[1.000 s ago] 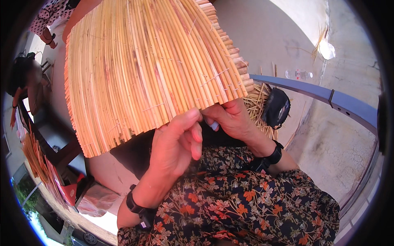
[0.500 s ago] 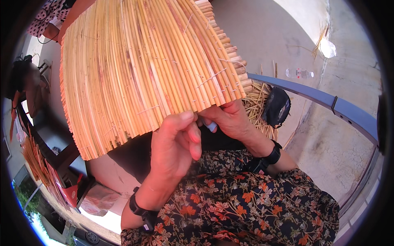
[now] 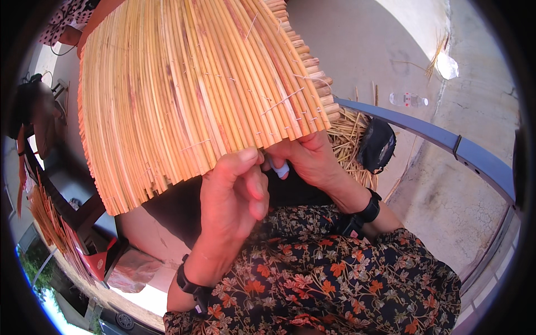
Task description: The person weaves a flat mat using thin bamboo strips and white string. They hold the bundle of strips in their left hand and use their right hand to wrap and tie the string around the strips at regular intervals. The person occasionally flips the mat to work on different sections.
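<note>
A mat of straw-coloured reed stalks [image 3: 178,95], stitched with short pale threads, spreads over my lap and away from me. My left hand [image 3: 231,192] pinches its near edge, thumb on top and fingers curled below. Just to the right, my right hand [image 3: 312,162] grips the same edge with its fingertips tucked under the stalks. A pale blue wrap [image 3: 280,168] shows on one finger of that hand. Whatever the fingertips touch beneath the mat is hidden. Cut stalk ends form a thick layer along the mat's right side.
Loose straw [image 3: 349,145] and a black bag-like thing [image 3: 376,146] lie beyond my right forearm, under a blue-grey metal bar [image 3: 430,129]. A clear plastic bottle [image 3: 407,100] lies on the floor. At left are bundled stalks [image 3: 50,223]; another person's spotted clothing [image 3: 60,22] shows top left.
The mat has shifted slightly left, and both my hands have moved with it. My grip on its near edge looks much the same.
</note>
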A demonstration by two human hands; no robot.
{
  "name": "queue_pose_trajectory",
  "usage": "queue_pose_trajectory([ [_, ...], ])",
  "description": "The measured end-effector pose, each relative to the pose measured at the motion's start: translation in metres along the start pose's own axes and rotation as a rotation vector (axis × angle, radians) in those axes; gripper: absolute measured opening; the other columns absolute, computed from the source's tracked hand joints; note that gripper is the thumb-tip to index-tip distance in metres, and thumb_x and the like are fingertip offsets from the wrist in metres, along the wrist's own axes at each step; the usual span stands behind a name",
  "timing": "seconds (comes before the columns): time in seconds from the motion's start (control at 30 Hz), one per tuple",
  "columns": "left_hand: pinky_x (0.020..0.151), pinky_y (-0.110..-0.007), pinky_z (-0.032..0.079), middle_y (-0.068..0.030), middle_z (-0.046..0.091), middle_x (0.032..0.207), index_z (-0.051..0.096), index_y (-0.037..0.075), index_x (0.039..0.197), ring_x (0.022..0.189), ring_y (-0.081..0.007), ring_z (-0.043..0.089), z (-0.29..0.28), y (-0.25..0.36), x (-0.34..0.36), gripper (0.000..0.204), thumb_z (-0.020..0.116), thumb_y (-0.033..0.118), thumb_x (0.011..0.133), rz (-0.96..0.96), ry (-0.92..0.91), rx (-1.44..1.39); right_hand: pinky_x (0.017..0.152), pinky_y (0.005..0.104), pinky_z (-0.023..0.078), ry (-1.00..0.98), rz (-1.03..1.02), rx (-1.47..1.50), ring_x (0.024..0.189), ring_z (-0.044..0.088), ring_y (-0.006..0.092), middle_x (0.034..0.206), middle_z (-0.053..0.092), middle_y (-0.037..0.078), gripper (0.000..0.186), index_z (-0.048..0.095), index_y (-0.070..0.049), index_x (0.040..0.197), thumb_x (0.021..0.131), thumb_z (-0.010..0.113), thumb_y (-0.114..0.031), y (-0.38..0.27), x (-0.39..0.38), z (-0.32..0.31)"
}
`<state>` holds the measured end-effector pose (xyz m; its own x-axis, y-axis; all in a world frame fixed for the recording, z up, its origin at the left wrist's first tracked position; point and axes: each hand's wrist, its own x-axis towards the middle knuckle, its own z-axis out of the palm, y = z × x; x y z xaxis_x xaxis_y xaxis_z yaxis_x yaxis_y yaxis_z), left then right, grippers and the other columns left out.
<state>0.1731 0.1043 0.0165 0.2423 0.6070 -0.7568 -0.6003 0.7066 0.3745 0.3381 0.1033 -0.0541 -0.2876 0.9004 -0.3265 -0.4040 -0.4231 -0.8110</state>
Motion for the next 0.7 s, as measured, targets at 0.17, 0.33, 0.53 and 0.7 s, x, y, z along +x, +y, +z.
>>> queue_pose_trajectory([
  [0.17, 0.037, -0.026, 0.043, -0.0072, 0.059, 0.058, 0.061, 0.0, 0.091, 0.039, -0.0167, 0.051, -0.004, 0.002, 0.003, 0.022, 0.063, 0.021, 0.094, 0.041, -0.031, -0.003, 0.051, 0.0219, 0.047, -0.009, -0.093, -0.1, 0.057, 0.06, 0.0077, 0.069, 0.064, 0.001, 0.015, 0.071, -0.001, 0.1, 0.1, 0.062, -0.013, -0.001, 0.009, 0.001],
  [0.33, 0.04, -0.023, 0.039, -0.0025, 0.059, 0.065, 0.062, 0.006, 0.095, 0.046, -0.0121, 0.049, -0.002, 0.007, 0.004, 0.02, 0.065, 0.025, 0.093, 0.123, 0.03, 0.2, 0.052, 0.0215, 0.05, -0.002, -0.069, -0.128, 0.058, 0.064, 0.0087, 0.069, 0.064, 0.001, 0.016, 0.072, 0.0, 0.1, 0.1, 0.06, -0.012, -0.005, 0.01, 0.003],
  [0.53, 0.043, -0.022, 0.04, 0.0, 0.06, 0.07, 0.062, 0.007, 0.097, 0.051, -0.0095, 0.05, 0.001, 0.005, 0.003, 0.012, 0.066, 0.018, 0.092, 0.15, 0.024, 0.054, 0.052, 0.0216, 0.052, 0.001, -0.078, -0.148, 0.057, 0.064, 0.0091, 0.068, 0.064, 0.002, 0.017, 0.072, 0.001, 0.101, 0.1, 0.06, -0.011, -0.003, 0.012, 0.004],
  [0.7, 0.042, -0.021, 0.039, 0.0014, 0.059, 0.069, 0.061, 0.008, 0.097, 0.051, -0.0085, 0.049, -0.002, 0.004, 0.005, 0.01, 0.064, 0.017, 0.094, 0.182, -0.055, 0.039, 0.051, 0.0225, 0.053, -0.001, -0.063, -0.14, 0.057, 0.064, 0.0092, 0.068, 0.064, 0.002, 0.018, 0.073, 0.001, 0.102, 0.1, 0.061, -0.011, -0.002, 0.014, 0.007],
])
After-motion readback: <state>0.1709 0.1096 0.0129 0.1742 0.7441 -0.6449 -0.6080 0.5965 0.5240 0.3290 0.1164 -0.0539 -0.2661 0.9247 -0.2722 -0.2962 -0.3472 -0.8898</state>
